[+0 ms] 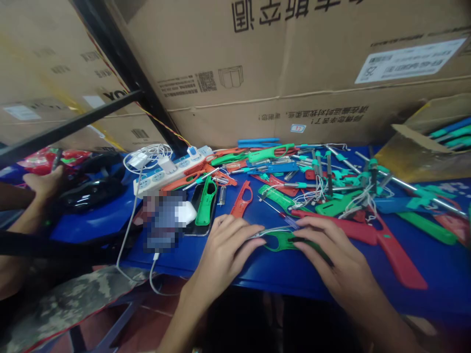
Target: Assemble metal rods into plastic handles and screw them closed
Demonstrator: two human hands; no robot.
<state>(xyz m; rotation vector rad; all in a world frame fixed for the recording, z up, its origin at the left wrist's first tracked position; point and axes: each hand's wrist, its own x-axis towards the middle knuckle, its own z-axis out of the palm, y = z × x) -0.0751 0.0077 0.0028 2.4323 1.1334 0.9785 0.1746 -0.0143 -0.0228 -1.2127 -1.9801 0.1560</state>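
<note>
My left hand (227,245) and my right hand (331,255) rest close together on the blue table (279,272) near its front edge. Between them lies a green plastic handle piece (281,241) with a thin metal wire part at its left end. My left fingers pinch that left end; my right fingers press on its right end. Behind my right hand lies a long red plastic handle (371,240).
A heap of red, green and blue plastic handles and metal rods (331,176) covers the table's back. A white power strip (165,171) with cables, and a phone sit at left. Another person's hand (44,186) is at far left. Cardboard boxes (294,63) stand behind.
</note>
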